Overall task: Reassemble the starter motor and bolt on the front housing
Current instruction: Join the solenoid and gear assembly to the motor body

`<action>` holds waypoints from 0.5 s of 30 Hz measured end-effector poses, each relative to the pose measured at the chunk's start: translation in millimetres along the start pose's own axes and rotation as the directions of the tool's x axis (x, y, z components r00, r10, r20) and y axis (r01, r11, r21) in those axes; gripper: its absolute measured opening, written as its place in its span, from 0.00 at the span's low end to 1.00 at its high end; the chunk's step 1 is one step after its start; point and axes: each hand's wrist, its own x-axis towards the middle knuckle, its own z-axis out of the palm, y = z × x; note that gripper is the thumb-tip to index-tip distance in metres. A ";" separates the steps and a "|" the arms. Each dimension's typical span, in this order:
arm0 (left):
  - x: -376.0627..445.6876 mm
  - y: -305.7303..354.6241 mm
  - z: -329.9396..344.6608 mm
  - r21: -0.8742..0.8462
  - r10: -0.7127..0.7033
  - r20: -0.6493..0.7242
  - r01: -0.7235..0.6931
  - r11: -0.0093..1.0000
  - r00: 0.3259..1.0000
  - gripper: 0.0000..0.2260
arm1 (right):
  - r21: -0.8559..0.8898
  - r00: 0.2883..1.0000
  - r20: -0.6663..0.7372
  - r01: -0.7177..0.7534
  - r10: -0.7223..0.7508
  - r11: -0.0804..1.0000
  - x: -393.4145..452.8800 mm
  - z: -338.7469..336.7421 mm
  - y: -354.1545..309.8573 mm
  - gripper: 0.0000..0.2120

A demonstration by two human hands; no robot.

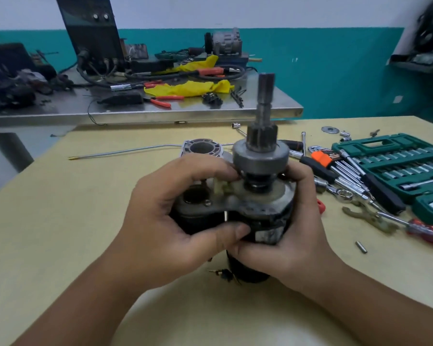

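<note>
A thin metal rod (125,151) with a brass-coloured tip lay at the far left of the pale yellow counter (60,221). The left hand (175,221) came in from below, forearm angled up toward the middle, its fingers curled over the top plate and its thumb pressed across the dark body of the starter motor (258,203). The motor stood upright at the centre of the counter, held between both hands: a black, grimy cylindrical casing, a dull grey cast plate on top, and a round grey drive assembly with a toothed pinion and a splined steel shaft (266,96) rising from it. Just behind it lay the front housing (202,147), light cast aluminium with a round bore. The right hand (293,236) wrapped the casing from the other side, fingers curled up by the drive collar. To the right lay chrome wrenches, red-handled screwdrivers (425,231) and an open green socket case (395,166).
</note>
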 end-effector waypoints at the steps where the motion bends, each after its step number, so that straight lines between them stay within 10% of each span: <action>1: 0.7 -0.1 -0.2 0.013 0.023 0.029 -0.023 1.000 0.999 0.19 | -0.002 1.000 0.022 0.015 -0.015 1.000 0.0 -1.6 0.4 0.39; 6: 1.3 2.5 2.8 -0.056 0.007 0.067 -0.004 0.998 0.998 0.24 | 0.120 0.998 0.063 -0.029 0.021 0.992 -0.1 -7.6 -1.8 0.36; 10: 0.9 8.0 4.1 -0.184 -0.141 0.057 0.149 0.972 0.988 0.30 | 0.359 0.983 0.051 -0.183 0.176 0.915 -1.2 -3.9 -4.6 0.16; 15: 0.5 14.1 8.1 -0.189 -0.194 0.030 0.197 0.962 0.980 0.27 | 0.420 0.931 -0.042 -0.313 0.363 0.852 3.1 -0.2 -3.5 0.28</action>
